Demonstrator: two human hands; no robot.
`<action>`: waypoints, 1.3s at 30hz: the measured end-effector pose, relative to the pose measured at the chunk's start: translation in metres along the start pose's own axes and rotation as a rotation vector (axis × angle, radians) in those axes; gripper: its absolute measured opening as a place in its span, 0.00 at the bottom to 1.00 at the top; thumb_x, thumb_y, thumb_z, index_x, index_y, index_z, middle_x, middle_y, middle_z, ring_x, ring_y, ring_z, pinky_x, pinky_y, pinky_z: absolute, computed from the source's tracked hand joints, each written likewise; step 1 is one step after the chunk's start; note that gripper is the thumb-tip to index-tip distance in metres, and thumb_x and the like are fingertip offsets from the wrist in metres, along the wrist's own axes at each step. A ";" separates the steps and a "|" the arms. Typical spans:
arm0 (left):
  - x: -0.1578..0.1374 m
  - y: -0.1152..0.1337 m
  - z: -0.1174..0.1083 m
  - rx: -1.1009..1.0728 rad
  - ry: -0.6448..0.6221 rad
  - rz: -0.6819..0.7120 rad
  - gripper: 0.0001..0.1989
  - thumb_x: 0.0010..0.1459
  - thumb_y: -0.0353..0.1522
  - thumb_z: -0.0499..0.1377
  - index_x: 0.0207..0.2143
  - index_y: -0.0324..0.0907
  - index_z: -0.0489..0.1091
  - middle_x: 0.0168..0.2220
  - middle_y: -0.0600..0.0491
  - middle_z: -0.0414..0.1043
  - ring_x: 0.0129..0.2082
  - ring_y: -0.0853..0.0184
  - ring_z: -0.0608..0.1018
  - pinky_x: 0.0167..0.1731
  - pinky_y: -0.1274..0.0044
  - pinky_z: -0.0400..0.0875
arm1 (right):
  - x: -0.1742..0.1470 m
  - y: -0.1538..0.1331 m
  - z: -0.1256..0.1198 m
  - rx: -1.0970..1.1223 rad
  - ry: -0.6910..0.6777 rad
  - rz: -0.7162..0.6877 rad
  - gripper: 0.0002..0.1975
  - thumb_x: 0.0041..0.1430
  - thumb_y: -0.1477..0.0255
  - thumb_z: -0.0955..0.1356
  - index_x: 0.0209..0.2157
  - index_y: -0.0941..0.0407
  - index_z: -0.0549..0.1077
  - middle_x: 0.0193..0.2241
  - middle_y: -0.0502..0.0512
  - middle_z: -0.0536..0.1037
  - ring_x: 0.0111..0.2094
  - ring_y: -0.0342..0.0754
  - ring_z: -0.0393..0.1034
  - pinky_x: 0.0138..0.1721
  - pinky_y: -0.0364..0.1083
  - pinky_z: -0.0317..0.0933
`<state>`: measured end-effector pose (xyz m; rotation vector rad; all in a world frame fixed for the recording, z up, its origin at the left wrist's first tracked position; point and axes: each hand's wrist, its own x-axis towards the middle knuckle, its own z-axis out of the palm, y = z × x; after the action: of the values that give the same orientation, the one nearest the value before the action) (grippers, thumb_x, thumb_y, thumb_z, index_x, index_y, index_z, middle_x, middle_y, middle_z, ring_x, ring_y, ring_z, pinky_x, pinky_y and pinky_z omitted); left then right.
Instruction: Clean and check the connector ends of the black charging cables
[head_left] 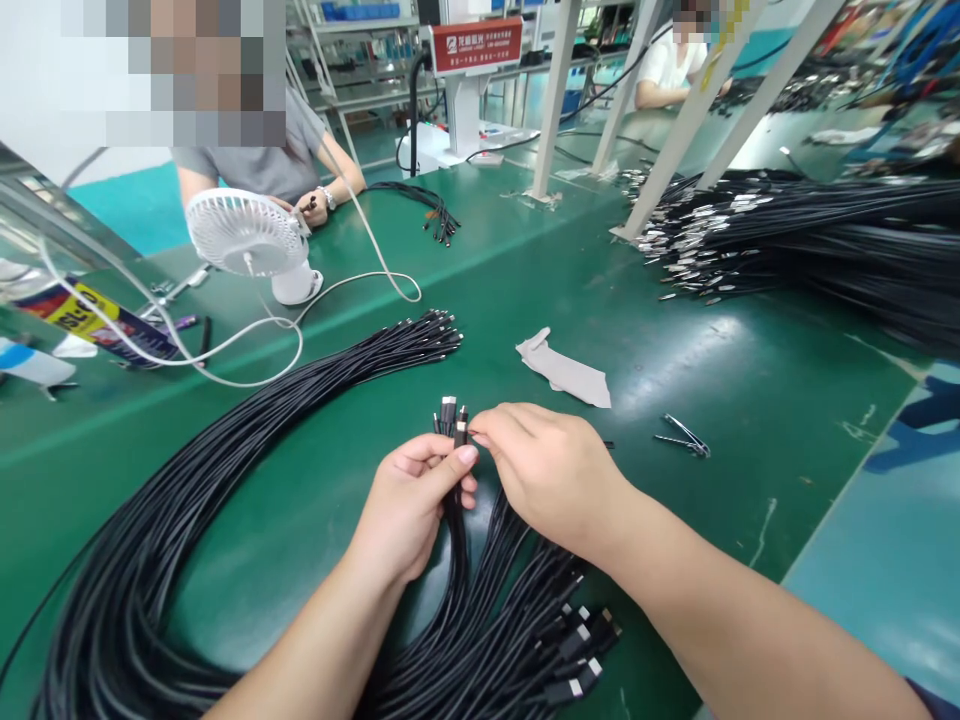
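My left hand (411, 495) is closed around a few black USB cables (456, 540), thumb pressed just below their plugs (460, 430), which point upward. Close against the foremost plug, my right hand (551, 475) is pinched; a thin dark bit shows at its fingertips, too small to name. A large bundle of black cables (180, 480) curves around the left side of the table, its far ends (439, 335) beyond my hands. More cable ends with metal USB plugs (581, 640) lie below my right forearm.
On the green table (480, 260) lie a crumpled white strip (566, 372) and nail clippers (686, 437). A white fan (247, 235) with its cord stands at back left, before a seated person (262, 160). A big cable pile (787, 235) fills the right, beside slanted posts (675, 125).
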<state>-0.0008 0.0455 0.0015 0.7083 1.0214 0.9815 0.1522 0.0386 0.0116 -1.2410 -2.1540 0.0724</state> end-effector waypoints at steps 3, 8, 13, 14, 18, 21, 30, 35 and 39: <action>-0.001 -0.001 0.001 0.011 0.005 0.015 0.13 0.39 0.34 0.73 0.22 0.37 0.73 0.17 0.56 0.72 0.18 0.74 0.71 0.17 0.84 0.67 | 0.000 -0.003 0.001 -0.074 0.036 -0.014 0.13 0.64 0.77 0.58 0.33 0.59 0.73 0.26 0.54 0.75 0.28 0.47 0.68 0.28 0.45 0.54; -0.001 -0.003 0.004 0.045 0.038 0.047 0.14 0.37 0.34 0.73 0.22 0.37 0.73 0.16 0.56 0.72 0.17 0.74 0.72 0.17 0.83 0.67 | 0.000 -0.004 -0.001 -0.119 0.041 -0.030 0.14 0.64 0.77 0.59 0.33 0.60 0.75 0.27 0.55 0.76 0.29 0.47 0.69 0.28 0.45 0.54; -0.001 -0.004 0.004 0.097 0.059 0.061 0.13 0.38 0.34 0.72 0.22 0.38 0.72 0.16 0.56 0.71 0.15 0.74 0.69 0.17 0.82 0.65 | 0.000 -0.004 0.000 -0.167 0.037 -0.042 0.14 0.64 0.77 0.59 0.34 0.60 0.75 0.27 0.55 0.76 0.28 0.47 0.69 0.27 0.46 0.53; 0.000 -0.004 0.003 0.104 0.067 0.069 0.13 0.38 0.34 0.72 0.22 0.38 0.72 0.15 0.56 0.70 0.15 0.75 0.69 0.16 0.82 0.64 | -0.001 -0.004 0.000 -0.176 0.037 -0.043 0.14 0.64 0.77 0.59 0.34 0.61 0.75 0.26 0.55 0.76 0.28 0.47 0.69 0.27 0.46 0.53; 0.000 -0.005 0.002 0.142 0.079 0.105 0.13 0.38 0.33 0.72 0.21 0.38 0.71 0.14 0.58 0.68 0.14 0.76 0.66 0.15 0.83 0.60 | -0.001 -0.004 0.001 -0.192 0.035 -0.052 0.14 0.64 0.77 0.59 0.34 0.61 0.75 0.26 0.55 0.77 0.28 0.47 0.69 0.27 0.46 0.53; 0.000 -0.005 0.002 0.173 0.081 0.119 0.13 0.39 0.33 0.72 0.21 0.38 0.71 0.13 0.58 0.67 0.14 0.76 0.65 0.15 0.83 0.59 | -0.001 -0.004 0.000 -0.194 0.038 -0.057 0.14 0.64 0.77 0.59 0.34 0.61 0.76 0.27 0.55 0.77 0.27 0.47 0.69 0.27 0.46 0.53; 0.002 -0.007 0.001 0.155 0.068 0.096 0.14 0.39 0.35 0.72 0.21 0.38 0.71 0.13 0.58 0.67 0.14 0.77 0.65 0.15 0.83 0.58 | 0.000 0.000 -0.003 -0.175 0.018 -0.067 0.12 0.63 0.78 0.61 0.34 0.61 0.77 0.29 0.56 0.79 0.28 0.47 0.70 0.28 0.45 0.56; 0.002 -0.007 0.000 0.145 0.068 0.089 0.14 0.38 0.35 0.73 0.21 0.38 0.71 0.13 0.58 0.67 0.14 0.77 0.65 0.15 0.83 0.58 | 0.000 0.000 -0.005 -0.162 0.012 -0.066 0.13 0.63 0.78 0.61 0.34 0.60 0.77 0.30 0.56 0.80 0.29 0.47 0.71 0.28 0.45 0.57; 0.002 -0.007 0.000 0.137 0.071 0.085 0.15 0.38 0.35 0.73 0.21 0.38 0.70 0.13 0.58 0.67 0.14 0.77 0.65 0.15 0.84 0.58 | 0.000 0.001 -0.005 -0.150 0.030 -0.079 0.13 0.63 0.79 0.60 0.36 0.61 0.77 0.31 0.56 0.80 0.28 0.48 0.71 0.28 0.46 0.57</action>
<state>0.0024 0.0447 -0.0054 0.8402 1.1361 1.0233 0.1554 0.0375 0.0156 -1.2299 -2.2131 -0.1432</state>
